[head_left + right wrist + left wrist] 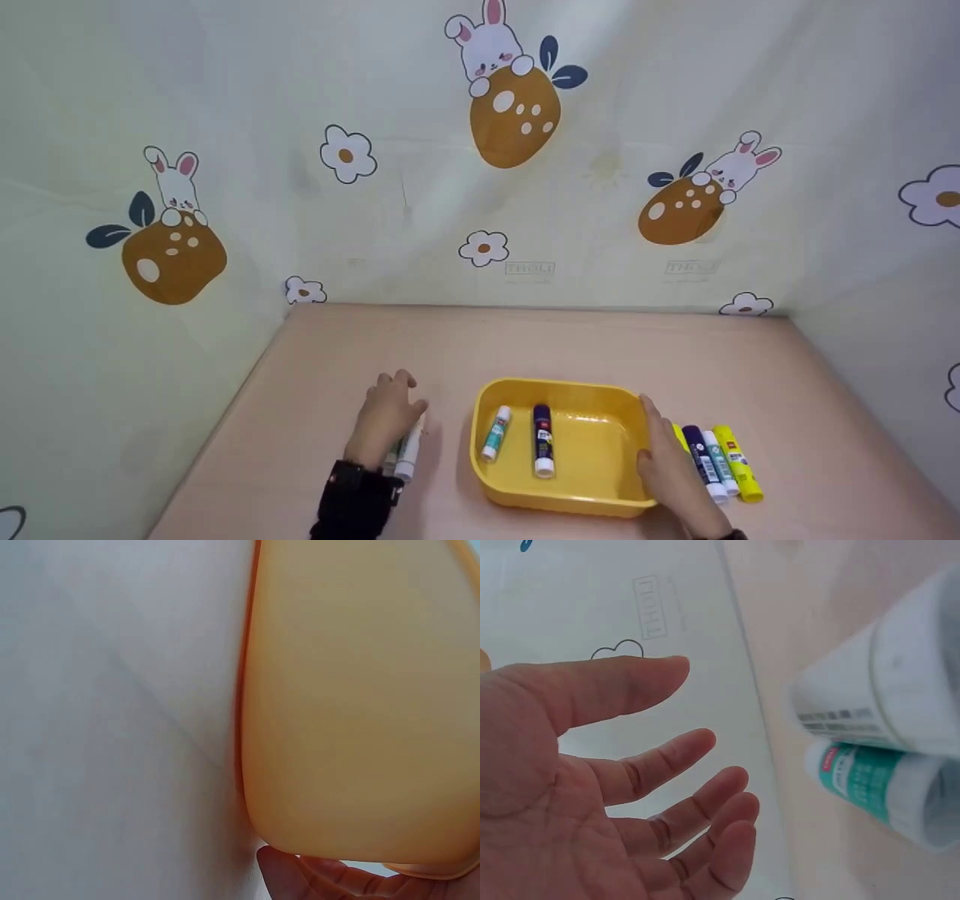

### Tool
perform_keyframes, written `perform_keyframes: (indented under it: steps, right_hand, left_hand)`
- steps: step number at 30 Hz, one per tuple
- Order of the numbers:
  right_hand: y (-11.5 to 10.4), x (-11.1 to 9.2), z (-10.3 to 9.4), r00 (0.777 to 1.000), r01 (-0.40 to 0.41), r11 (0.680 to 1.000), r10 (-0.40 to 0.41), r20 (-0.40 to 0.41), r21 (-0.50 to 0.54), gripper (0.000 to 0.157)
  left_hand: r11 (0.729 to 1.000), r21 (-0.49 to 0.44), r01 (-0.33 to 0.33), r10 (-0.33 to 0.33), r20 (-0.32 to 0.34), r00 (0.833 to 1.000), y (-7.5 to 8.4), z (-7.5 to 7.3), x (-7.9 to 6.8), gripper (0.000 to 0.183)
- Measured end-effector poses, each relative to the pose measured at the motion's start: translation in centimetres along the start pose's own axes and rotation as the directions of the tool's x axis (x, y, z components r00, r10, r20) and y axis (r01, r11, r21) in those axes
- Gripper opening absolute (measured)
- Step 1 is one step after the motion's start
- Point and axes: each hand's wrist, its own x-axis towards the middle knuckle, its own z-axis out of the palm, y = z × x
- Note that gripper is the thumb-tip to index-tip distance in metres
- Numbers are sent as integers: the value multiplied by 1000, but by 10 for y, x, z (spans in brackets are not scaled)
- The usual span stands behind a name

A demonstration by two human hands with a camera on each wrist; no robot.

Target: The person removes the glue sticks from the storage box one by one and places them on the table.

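My left hand [386,416] hovers over two glue sticks on the table's left. Its fingers are spread and loosely bent in the left wrist view. A larger white glue stick [855,697] and a smaller green-and-white one [862,784] lie beside the palm, apart from the fingers. My right hand [671,465] rests against the right wall of a yellow tray [570,506], its fingers extended along the rim. Inside the tray lie a small teal-and-white glue stick [496,433] and a larger dark-purple one [544,439]. Most of the right hand is hidden in the right wrist view.
Right of the tray, several glue sticks lie side by side, among them a purple one [705,463], a teal one [721,461] and a yellow one [739,461]. The pinkish table [360,337] meets patterned cloth walls [405,217] at the back and sides.
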Motion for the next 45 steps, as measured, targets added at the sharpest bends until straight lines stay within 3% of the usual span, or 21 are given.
perform_keyframes:
  steps: [5, 9, 13, 18, 24, 30, 36, 45]
  right_hand:
    - [0, 0, -1, 1000, -4, 1000, 4, 1, -2, 77]
    - [-1, 0, 0, 1000, -25, 1000, 25, 7, 8, 76]
    - [-1, 1, 0, 999, -38, 999, 38, 9, 24, 76]
    - [-1, 1, 3, 1000, -23, 999, 22, 11, 22, 76]
    - [0, 0, 4, 1000, -4, 1000, 4, -8, 7, 76]
    - [1, 0, 3, 1000, -17, 1000, 17, -9, 8, 77]
    - [1, 1, 2, 1000, -29, 999, 29, -6, 14, 77]
    - [-1, 1, 2, 1000, -15, 1000, 15, -13, 0, 77]
  left_hand:
    - [996, -29, -90, 89, -40, 995, 18, 0, -5, 32]
    - [984, -93, -150, 148, -27, 989, 40, 4, -14, 28]
    - [970, -161, -180, 187, 25, 982, 61, 12, -25, 28]
    - [966, -186, -179, 207, 143, 968, 78, 23, -34, 29]
    - [977, -58, -203, 211, 276, 938, 89, 38, -33, 34]
    - [965, 88, -246, 198, 370, 908, 95, 53, -27, 43]
    - [931, 244, -270, 162, 388, 907, 99, 63, -26, 53]
    - [875, 371, -311, 155, 393, 906, 99, 73, -23, 44]
